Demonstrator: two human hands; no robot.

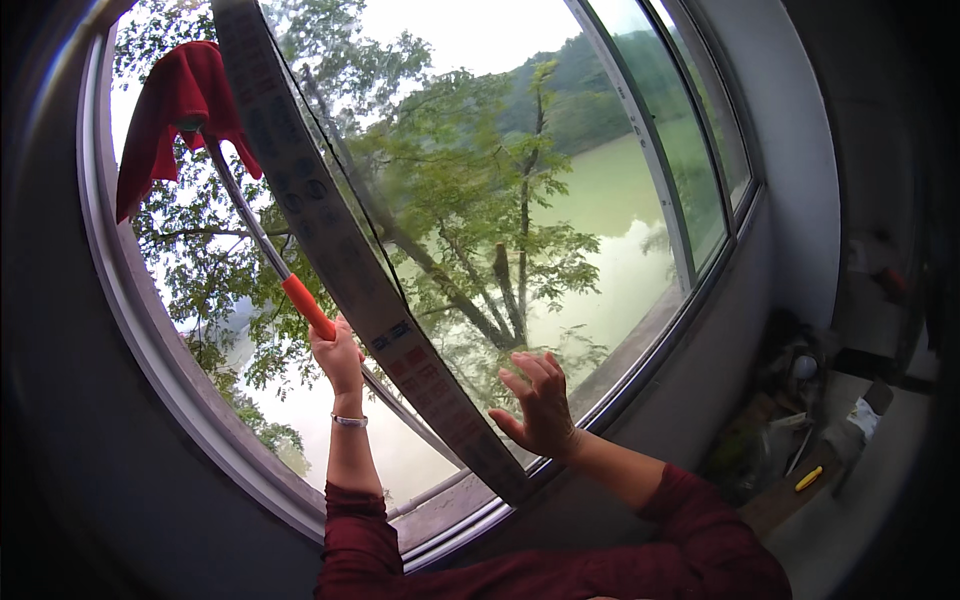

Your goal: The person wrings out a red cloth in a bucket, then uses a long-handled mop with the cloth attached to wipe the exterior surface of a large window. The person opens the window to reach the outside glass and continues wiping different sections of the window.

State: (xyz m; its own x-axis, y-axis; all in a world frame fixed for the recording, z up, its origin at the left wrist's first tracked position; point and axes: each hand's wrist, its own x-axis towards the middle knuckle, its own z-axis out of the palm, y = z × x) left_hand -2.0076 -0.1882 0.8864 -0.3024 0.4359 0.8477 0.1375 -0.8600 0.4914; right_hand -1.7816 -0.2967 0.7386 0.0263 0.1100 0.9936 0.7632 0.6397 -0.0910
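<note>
My left hand [340, 362] is closed around the orange grip [309, 306] of a long silver pole [246, 208]. At the pole's top end hangs a red cloth [183, 100], draped over a head that it mostly hides. The cloth's right edge passes behind the upright window frame bar [330, 215], which has printed film on it. My right hand [541, 408] is raised, fingers apart and holding nothing, in front of the window pane [440, 180]. Whether its fingertips touch the glass I cannot tell.
A curved-looking window frame [130, 290] borders the opening at left, with the sill track [455, 540] below. Another sash edge [650, 150] stands at right. Tools and clutter, with a yellow-handled item [809, 479], lie at lower right. Trees and water are outside.
</note>
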